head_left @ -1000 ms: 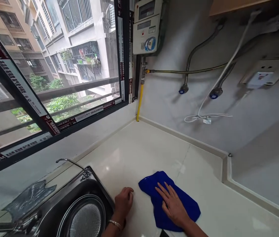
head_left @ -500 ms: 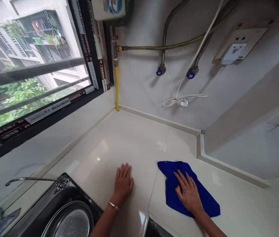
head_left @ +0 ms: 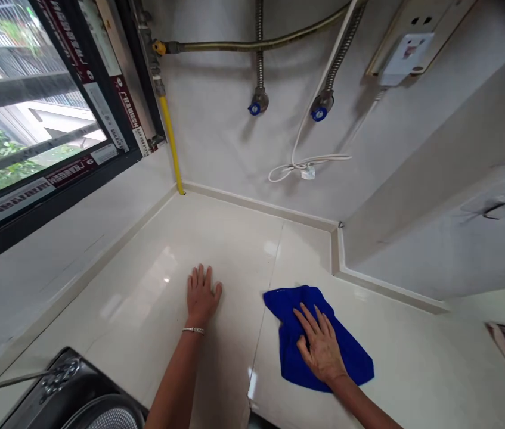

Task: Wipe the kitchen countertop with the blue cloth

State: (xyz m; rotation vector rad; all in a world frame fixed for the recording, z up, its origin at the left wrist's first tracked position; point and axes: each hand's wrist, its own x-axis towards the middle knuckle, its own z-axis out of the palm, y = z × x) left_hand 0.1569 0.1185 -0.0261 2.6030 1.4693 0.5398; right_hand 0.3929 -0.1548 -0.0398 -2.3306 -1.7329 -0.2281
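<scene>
The right hand (head_left: 321, 348) lies palm down on a blue cloth (head_left: 317, 339), its fingers (head_left: 306, 319) spread and flat, pointing up and to the left, pressing on the fabric rather than pinching it. The cloth lies crumpled flat on the pale countertop (head_left: 216, 238), just right of a seam between two slabs, with its far corner near the raised backsplash edge (head_left: 337, 250) where the wall steps out. The left hand (head_left: 201, 295) rests flat on the bare counter to the left of that seam, its fingers close together and stretched forward with the thumb out to the right; it holds nothing and lies apart from the cloth. A thin bracelet (head_left: 193, 329) circles that wrist. At the lower left corner sits the dark rim of a sink (head_left: 62, 387) with a slim tap (head_left: 6, 384) over it. Along the left side runs a dark-framed window (head_left: 50, 179). In the far corner a yellow pipe (head_left: 172, 146) comes down to the counter, and on the back wall hang two valves with blue handles (head_left: 256, 107), a looped white cable (head_left: 306, 164) and a wall socket (head_left: 406, 50).
</scene>
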